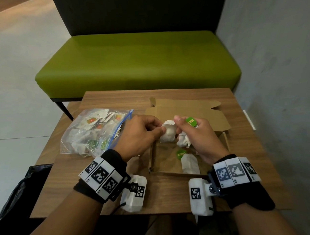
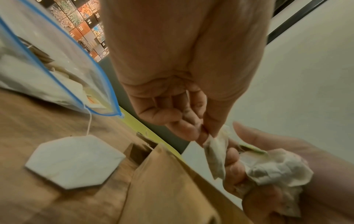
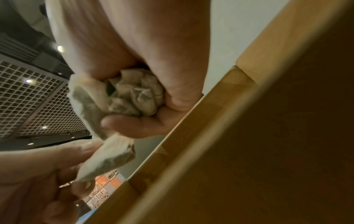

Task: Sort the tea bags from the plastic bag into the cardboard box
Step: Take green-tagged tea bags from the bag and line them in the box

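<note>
Over the open cardboard box (image 1: 153, 158), my left hand (image 1: 160, 130) pinches the top of a white tea bag (image 1: 167, 133) between thumb and fingers. My right hand (image 1: 182, 129) grips a crumpled bunch of tea bags (image 3: 134, 94) with a round green tag (image 1: 189, 122) and touches the same pinched tea bag (image 2: 214, 157). Inside the box lie one flat tea bag (image 1: 190, 164) and a green tag (image 1: 181, 153). The clear plastic bag (image 1: 91, 132) with a blue zip, full of tea bags, lies left of the box. A loose tea bag (image 2: 74, 160) rests on the table, its string running into the plastic bag (image 2: 47, 68).
The small wooden table (image 1: 73, 173) holds everything. A green bench (image 1: 136, 65) stands behind it and a grey wall (image 1: 271, 60) runs along the right. A black bag (image 1: 21, 192) sits at the lower left. The box lid flaps (image 1: 185, 105) stand open at the back.
</note>
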Demonstrator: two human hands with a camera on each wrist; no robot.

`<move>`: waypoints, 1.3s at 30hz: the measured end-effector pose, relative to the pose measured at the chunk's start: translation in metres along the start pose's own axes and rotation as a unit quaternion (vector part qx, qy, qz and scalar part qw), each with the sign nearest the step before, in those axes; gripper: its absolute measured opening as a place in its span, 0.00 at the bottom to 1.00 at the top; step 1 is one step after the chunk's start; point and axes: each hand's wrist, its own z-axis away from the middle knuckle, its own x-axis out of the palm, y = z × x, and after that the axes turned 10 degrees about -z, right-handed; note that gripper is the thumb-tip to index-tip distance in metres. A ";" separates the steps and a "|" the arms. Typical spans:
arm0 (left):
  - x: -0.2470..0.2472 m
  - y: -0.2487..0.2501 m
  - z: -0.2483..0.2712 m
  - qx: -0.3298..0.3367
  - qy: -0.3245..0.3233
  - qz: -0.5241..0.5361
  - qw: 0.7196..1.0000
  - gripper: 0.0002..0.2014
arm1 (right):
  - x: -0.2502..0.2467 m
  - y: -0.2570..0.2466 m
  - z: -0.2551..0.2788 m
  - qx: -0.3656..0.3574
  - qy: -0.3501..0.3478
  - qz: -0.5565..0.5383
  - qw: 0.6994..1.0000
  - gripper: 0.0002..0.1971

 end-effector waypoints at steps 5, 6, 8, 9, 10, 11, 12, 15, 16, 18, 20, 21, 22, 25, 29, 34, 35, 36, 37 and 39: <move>0.003 -0.001 -0.001 -0.003 0.001 -0.008 1.000 0.08 | 0.003 0.007 -0.003 -0.019 0.014 0.085 0.996 0.05; 0.004 -0.002 -0.001 -0.005 -0.001 -0.015 1.000 0.09 | 0.003 0.007 -0.003 -0.017 0.010 0.106 0.994 0.06; 0.004 -0.006 0.000 -0.012 0.007 -0.040 0.999 0.08 | 0.002 0.008 -0.003 -0.006 0.005 0.146 0.989 0.07; 0.003 -0.008 0.001 -0.017 0.014 -0.056 0.998 0.08 | 0.001 0.007 -0.004 0.003 0.003 0.165 0.986 0.08; 0.001 -0.009 0.001 -0.021 0.015 -0.072 0.997 0.08 | 0.001 0.006 -0.005 0.011 0.000 0.184 0.983 0.08; -0.001 -0.011 0.001 -0.025 0.008 -0.087 0.996 0.08 | 0.001 0.005 -0.006 0.021 0.000 0.204 0.979 0.08; -0.002 -0.012 0.001 -0.032 -0.007 -0.100 0.994 0.08 | 0.003 0.003 -0.007 0.028 0.001 0.225 0.974 0.07; -0.003 -0.015 0.002 -0.058 -0.042 -0.100 0.992 0.10 | 0.012 0.000 -0.011 0.028 0.007 0.291 0.956 0.06; -0.003 -0.016 0.002 -0.062 -0.045 -0.092 0.993 0.11 | 0.017 0.000 -0.014 0.027 0.012 0.312 0.950 0.06; -0.003 -0.016 0.003 -0.070 -0.052 -0.081 0.993 0.12 | 0.024 0.001 -0.019 0.029 0.026 0.350 0.936 0.06; -0.003 -0.017 0.003 -0.073 -0.055 -0.075 0.993 0.12 | 0.027 0.004 -0.023 0.030 0.046 0.370 0.928 0.07; -0.003 -0.017 0.003 -0.072 -0.053 -0.073 0.993 0.12 | 0.029 0.005 -0.024 0.029 0.054 0.375 0.925 0.07; -0.003 -0.017 0.003 -0.070 -0.050 -0.076 0.993 0.12 | 0.030 0.005 -0.024 0.024 0.060 0.382 0.922 0.07; -0.005 -0.015 0.003 -0.062 -0.043 -0.103 0.992 0.13 | 0.031 0.004 -0.023 -0.002 0.077 0.393 0.917 0.06; -0.005 -0.014 0.003 -0.066 -0.043 -0.103 0.992 0.13 | 0.028 0.006 -0.020 -0.003 0.071 0.355 0.932 0.05; -0.004 -0.015 0.003 -0.076 -0.042 -0.091 0.992 0.12 | 0.025 0.017 -0.023 0.026 0.052 0.252 0.966 0.07; -0.004 -0.015 0.003 -0.079 -0.041 -0.082 0.993 0.12 | 0.025 0.018 -0.024 0.039 0.053 0.214 0.975 0.08; -0.003 -0.016 0.003 -0.082 -0.041 -0.072 0.993 0.13 | 0.023 0.019 -0.025 0.054 0.054 0.185 0.980 0.10; -0.003 -0.016 0.003 -0.085 -0.041 -0.066 0.993 0.13 | 0.021 0.018 -0.026 0.069 0.051 0.166 0.982 0.12; -0.002 -0.016 0.003 -0.087 -0.044 -0.062 0.993 0.13 | 0.017 0.017 -0.027 0.094 0.044 0.162 0.981 0.11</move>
